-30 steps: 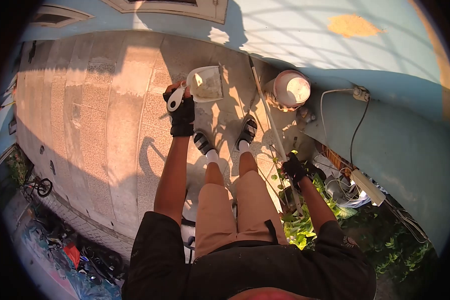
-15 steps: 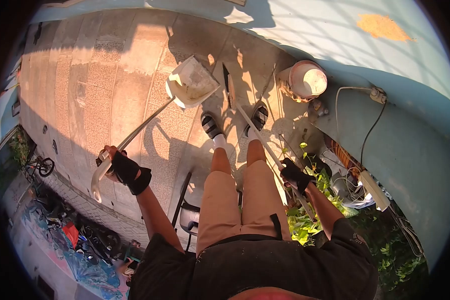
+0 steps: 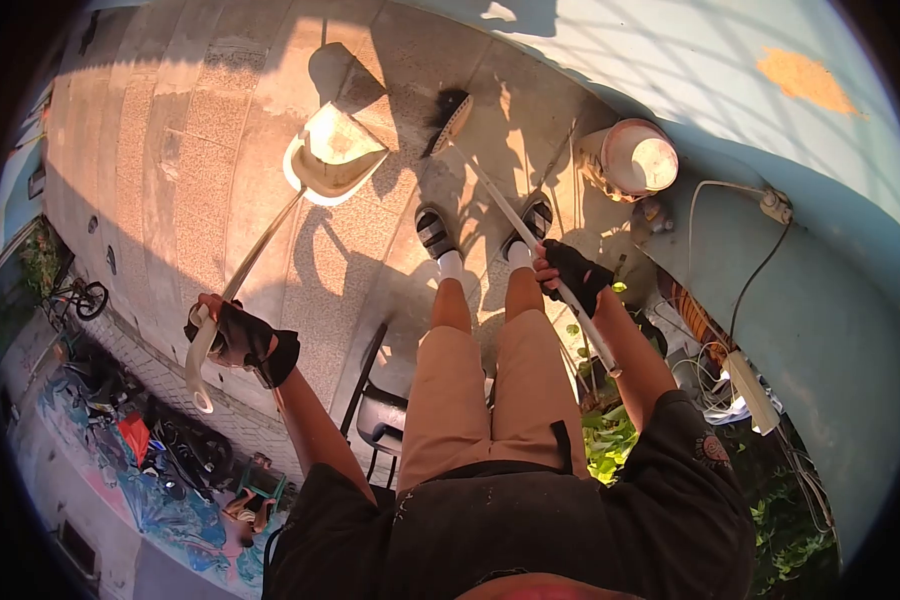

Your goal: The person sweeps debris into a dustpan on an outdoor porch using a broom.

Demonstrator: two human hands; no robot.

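Observation:
My left hand, in a black fingerless glove, is closed around the upper end of a long-handled dustpan's pole. The white dustpan is at the far end of that pole, out ahead of my feet, its pan lit by the sun. Another black fingerless glove covers my right hand, which is wrapped around the pale stick of a broom. The broom head, with dark bristles, lies right of the dustpan, a short gap from it. My sandalled feet stand just behind the broom head.
A worn bucket stands against the light blue wall at right. Cables, a power strip and leafy plants lie along the wall's base. A black chair is beside my left leg. A bicycle and a person are farther left.
The dustpan has swung left and nearer the ground's sunlit part. My right hand has moved forward with the broom, and the broom head has gone forward and slightly left.

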